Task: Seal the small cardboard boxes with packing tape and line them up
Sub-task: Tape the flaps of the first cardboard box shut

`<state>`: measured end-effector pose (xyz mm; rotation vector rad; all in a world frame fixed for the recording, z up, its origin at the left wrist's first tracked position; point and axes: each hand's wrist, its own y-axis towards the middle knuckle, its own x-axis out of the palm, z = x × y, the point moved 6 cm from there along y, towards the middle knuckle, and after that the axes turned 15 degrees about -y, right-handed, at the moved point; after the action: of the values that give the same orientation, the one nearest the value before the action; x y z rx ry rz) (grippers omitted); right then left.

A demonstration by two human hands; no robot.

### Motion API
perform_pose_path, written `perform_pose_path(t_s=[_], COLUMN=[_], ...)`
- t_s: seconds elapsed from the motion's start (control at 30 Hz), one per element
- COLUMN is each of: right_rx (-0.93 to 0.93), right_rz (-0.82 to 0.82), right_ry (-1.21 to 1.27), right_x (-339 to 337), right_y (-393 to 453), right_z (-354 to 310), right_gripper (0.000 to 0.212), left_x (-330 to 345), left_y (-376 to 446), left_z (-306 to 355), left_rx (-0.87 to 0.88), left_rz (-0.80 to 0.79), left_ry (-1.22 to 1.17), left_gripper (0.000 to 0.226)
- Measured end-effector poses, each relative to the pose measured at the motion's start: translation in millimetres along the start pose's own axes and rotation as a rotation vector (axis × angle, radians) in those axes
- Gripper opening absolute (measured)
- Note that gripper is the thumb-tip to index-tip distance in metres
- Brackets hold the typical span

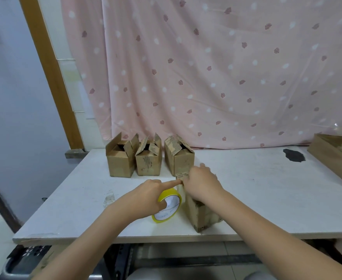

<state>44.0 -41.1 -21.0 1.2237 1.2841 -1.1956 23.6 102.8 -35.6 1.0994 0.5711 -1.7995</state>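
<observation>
- A white table [257, 188] was seen across the lower half of the frame, with a pink patterned curtain [206, 67] hung behind it.
- Three boxes with raised flaps were lined up at the table's far edge, left of centre: the left box [120, 161], the middle box [148, 161] just beside it, and the right box [178, 160] a little apart.
- A fourth box [201, 216] stood nearer, low at centre, partly hidden by the right hand [201, 183].
- The right hand was laid on top of that box, fingers bent over its far end (how firmly it was pressed could not be told).
- A yellow tape roll [169, 206] was gripped by the left hand [146, 196], fingers curled round its rim, the index finger stretched out to the box's top corner.
- The two hands were brought close together, almost touching at that corner.
- A wooden tray [331, 156] was seen at the right edge, and a dark patch [293, 155] on the table near it.
</observation>
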Motion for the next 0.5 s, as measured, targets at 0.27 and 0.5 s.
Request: perform_pose_path(t_s=[0.27,0.5], right_rx=[-0.01,-0.057], right_rz=[-0.252,-0.388], right_ry=[-0.074,-0.27], right_x=[-27,-41], right_y=[4,0], right_z=[1,-11], right_gripper=[0.059,0.072], left_x=[8,5], left_y=[-5,-9], left_z=[0,-4], left_rx=[-0.005,-0.05], left_rz=[0.052,0.107], left_ry=[-0.034,-0.042], left_gripper=[0.072,0.055])
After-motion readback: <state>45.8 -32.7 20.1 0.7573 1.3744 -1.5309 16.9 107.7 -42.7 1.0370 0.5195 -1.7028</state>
